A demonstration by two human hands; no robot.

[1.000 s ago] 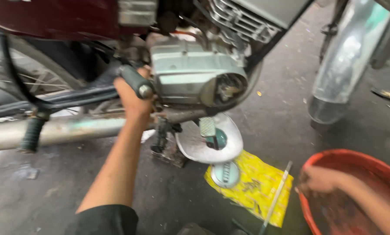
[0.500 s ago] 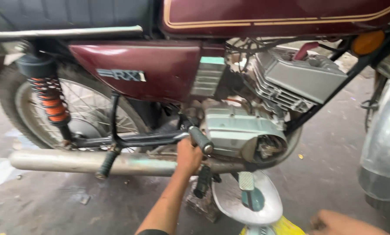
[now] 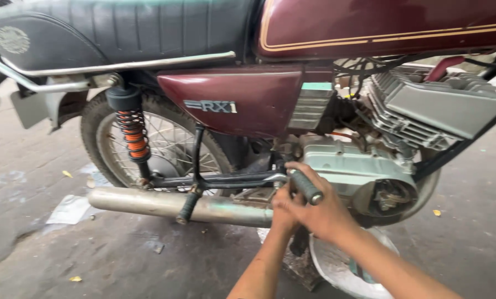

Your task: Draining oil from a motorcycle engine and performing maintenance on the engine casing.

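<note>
My two forearms come up from the lower edge, both bare as far back from the fingers as can be seen, with no sleeve, cuff or glove on either. My left hand (image 3: 284, 213) and my right hand (image 3: 325, 213) wear no ring, and neither wrist behind them carries a watch or band. My fingers (image 3: 300, 169) are uncovered, nails short and plain. Whether grime sits on the knuckles I cannot tell.

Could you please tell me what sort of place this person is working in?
Probably a motorcycle repair spot, perhaps a roadside one. A maroon motorcycle stands on stained, littered concrete ground, a metal pan sits under the engine, and both the left hand and right hand grip its kick-start lever.
</note>
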